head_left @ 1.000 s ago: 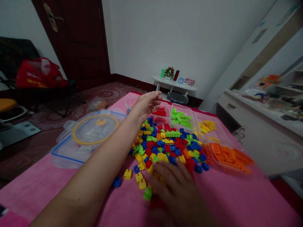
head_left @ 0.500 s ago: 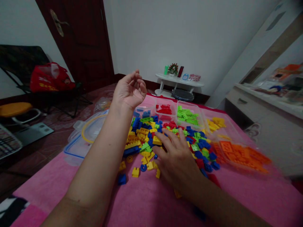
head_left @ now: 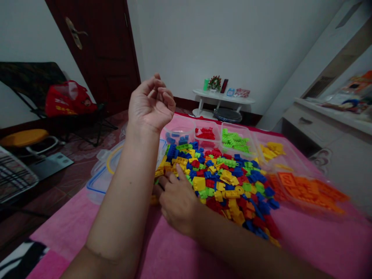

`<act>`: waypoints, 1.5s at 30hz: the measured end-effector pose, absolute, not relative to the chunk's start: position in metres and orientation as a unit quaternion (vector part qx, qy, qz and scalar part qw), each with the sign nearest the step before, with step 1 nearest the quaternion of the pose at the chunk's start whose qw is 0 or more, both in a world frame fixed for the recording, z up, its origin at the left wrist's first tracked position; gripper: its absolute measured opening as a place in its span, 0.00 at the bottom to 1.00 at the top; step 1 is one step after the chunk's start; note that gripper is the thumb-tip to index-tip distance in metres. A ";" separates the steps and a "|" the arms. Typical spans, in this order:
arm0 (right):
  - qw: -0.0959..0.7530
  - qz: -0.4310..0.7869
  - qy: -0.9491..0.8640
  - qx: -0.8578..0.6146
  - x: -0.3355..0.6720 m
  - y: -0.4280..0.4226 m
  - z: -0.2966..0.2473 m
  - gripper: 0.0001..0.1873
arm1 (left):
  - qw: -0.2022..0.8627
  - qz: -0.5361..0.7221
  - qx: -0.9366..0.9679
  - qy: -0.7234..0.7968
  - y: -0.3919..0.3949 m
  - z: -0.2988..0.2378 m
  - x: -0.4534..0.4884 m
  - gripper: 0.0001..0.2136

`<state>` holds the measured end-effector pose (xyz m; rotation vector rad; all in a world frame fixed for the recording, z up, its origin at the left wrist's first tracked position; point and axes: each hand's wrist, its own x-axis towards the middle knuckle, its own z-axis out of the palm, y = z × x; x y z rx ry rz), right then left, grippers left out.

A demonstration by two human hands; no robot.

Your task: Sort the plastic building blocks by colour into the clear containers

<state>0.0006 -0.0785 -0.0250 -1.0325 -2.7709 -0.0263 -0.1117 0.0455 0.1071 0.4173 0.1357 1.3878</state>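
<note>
My left hand is raised above the far left of the brick pile, palm turned toward me. Its fingers are loosely curled and no object shows in the palm. My right hand lies low at the left side of the pile of toy building bricks. Its fingers are apart and touch the yellow bricks there. Some of its fingertips are hidden behind my left forearm. The pile mixes yellow, blue, red and green pieces on a pink cloth.
Behind the pile stand clear boxes with blue bricks, red bricks and green bricks. At right, boxes hold yellow bricks and orange bricks. A blue-edged clear lid lies left of my forearm.
My right hand has moved left across the pile, from its middle to its left edge, uncovering the bricks there. My left hand stays raised. The view has shifted slightly.
</note>
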 end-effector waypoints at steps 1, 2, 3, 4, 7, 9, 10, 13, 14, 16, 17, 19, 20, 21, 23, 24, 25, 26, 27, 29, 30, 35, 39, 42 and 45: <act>0.073 -0.018 -0.927 -0.367 0.006 -0.074 -0.021 0.15 | 0.749 0.634 0.184 0.062 0.048 0.106 -0.112 0.10; 0.051 -0.025 -0.919 -0.390 0.012 -0.070 -0.017 0.14 | 0.750 0.634 0.179 0.063 0.051 0.104 -0.113 0.10; 0.028 -0.031 -0.909 -0.415 0.017 -0.067 -0.012 0.13 | 0.749 0.636 0.175 0.063 0.053 0.103 -0.114 0.10; 0.007 -0.038 -0.898 -0.438 0.022 -0.064 -0.007 0.11 | 0.749 0.637 0.172 0.064 0.055 0.101 -0.114 0.10; -0.004 -0.070 -0.871 -0.486 0.031 -0.058 0.008 0.12 | 0.746 0.641 0.163 0.077 0.060 0.096 -0.115 0.09; 0.032 -0.084 -0.869 -0.487 0.029 -0.055 0.013 0.16 | 0.743 0.645 0.153 0.090 0.063 0.093 -0.116 0.09; 0.054 -0.083 -0.874 -0.475 0.026 -0.053 0.014 0.18 | 0.742 0.647 0.148 0.097 0.064 0.091 -0.116 0.09; 0.078 -0.055 -0.916 -0.389 0.014 -0.045 0.008 0.17 | 0.735 0.652 0.150 0.113 0.066 0.087 -0.116 0.08; 0.078 -0.048 -0.929 -0.358 0.011 -0.042 0.005 0.16 | 0.733 0.653 0.153 0.115 0.067 0.086 -0.116 0.08; 0.075 -0.051 -0.942 -0.322 0.006 -0.037 -0.003 0.15 | 0.732 0.655 0.153 0.110 0.068 0.086 -0.114 0.07; 0.075 -0.058 -0.943 -0.320 0.005 -0.035 -0.006 0.16 | 0.732 0.656 0.147 0.105 0.068 0.085 -0.113 0.08; 0.073 -0.071 -0.937 -0.335 0.005 -0.033 -0.012 0.17 | 0.735 0.658 0.128 0.102 0.068 0.085 -0.111 0.08; 0.067 -0.075 -0.932 -0.349 0.006 -0.032 -0.014 0.17 | 0.737 0.658 0.118 0.104 0.068 0.085 -0.111 0.09; 0.061 -0.078 -0.926 -0.364 0.006 -0.033 -0.015 0.17 | 0.737 0.658 0.110 0.107 0.068 0.085 -0.110 0.09; 0.057 -0.091 -0.912 -0.395 0.006 -0.033 -0.015 0.17 | 0.739 0.657 0.108 0.107 0.068 0.085 -0.110 0.09; 0.061 -0.099 -0.908 -0.403 0.006 -0.033 -0.015 0.16 | 0.739 0.655 0.113 0.106 0.068 0.085 -0.111 0.10; 0.068 -0.107 -0.905 -0.405 0.005 -0.033 -0.015 0.15 | 0.740 0.653 0.122 0.106 0.068 0.085 -0.111 0.10; 0.079 -0.112 -0.906 -0.401 0.004 -0.032 -0.015 0.14 | 0.741 0.649 0.132 0.109 0.068 0.085 -0.112 0.10; 0.089 -0.114 -0.909 -0.391 0.003 -0.031 -0.015 0.13 | 0.743 0.645 0.141 0.114 0.068 0.085 -0.113 0.10; 0.099 -0.104 -0.921 -0.361 0.001 -0.029 -0.017 0.12 | 0.745 0.637 0.156 0.122 0.068 0.085 -0.115 0.09; 0.099 -0.096 -0.927 -0.349 0.000 -0.028 -0.018 0.13 | 0.746 0.635 0.161 0.121 0.068 0.085 -0.116 0.09; 0.060 -0.089 -0.929 -0.353 -0.004 -0.025 -0.014 0.14 | 0.749 0.638 0.158 0.083 0.071 0.083 -0.115 0.08; 0.037 -0.098 -0.913 -0.394 -0.008 -0.019 0.002 0.15 | 0.746 0.638 0.172 0.079 0.072 0.082 -0.115 0.07; 0.080 -0.110 -0.891 -0.433 -0.009 -0.008 0.005 0.15 | 0.740 0.641 0.181 0.091 0.070 0.083 -0.115 0.06; 0.087 -0.091 -0.877 -0.464 -0.010 0.009 0.002 0.15 | 0.735 0.643 0.187 0.105 0.068 0.085 -0.116 0.07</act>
